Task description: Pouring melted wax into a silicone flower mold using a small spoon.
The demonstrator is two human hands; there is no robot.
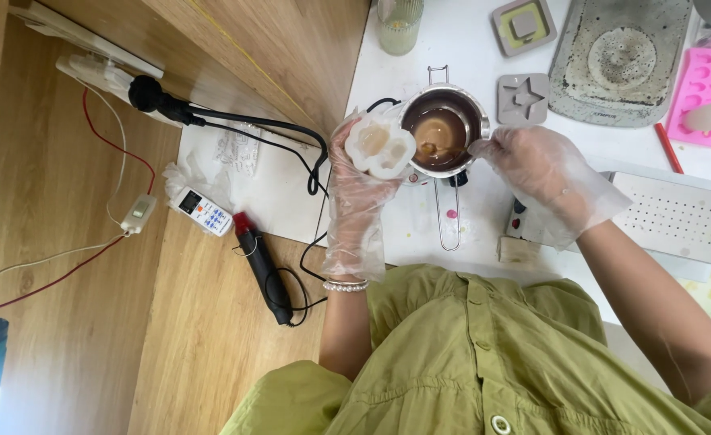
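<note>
white worktop [468, 48] sits over a wood floor [74, 266] w/ cables, a remote [202, 211] and a black heat tool [264, 270] lying off to one side. on the top: small metal melting pot [444, 129] w/ brown liquid inside, grey star mould [523, 98], square grey mould [523, 24], pink mould tray [706, 84], worn grey mat [617, 56], glass jar [397, 24].

progress, as a guess: liquid in the pot looks melted and ready, but the white silicone mould [380, 147] shows pale, empty-looking cavities, so melting seems done and filling not yet. other moulds on the top also look unfilled, tho hard to be sure.

left hand [355, 193], in a clear plastic glove, forearm coming up from the body, fingers wrapped under and around the white mould, holding it just beside the pot's rim, cavities facing up. right hand [545, 173], also gloved, reaches in from the other side, fingertips pinched narrow right at the pot's rim; can't tell if it grips the rim or some small thing there. pot stands on the top btw both hands.
</note>
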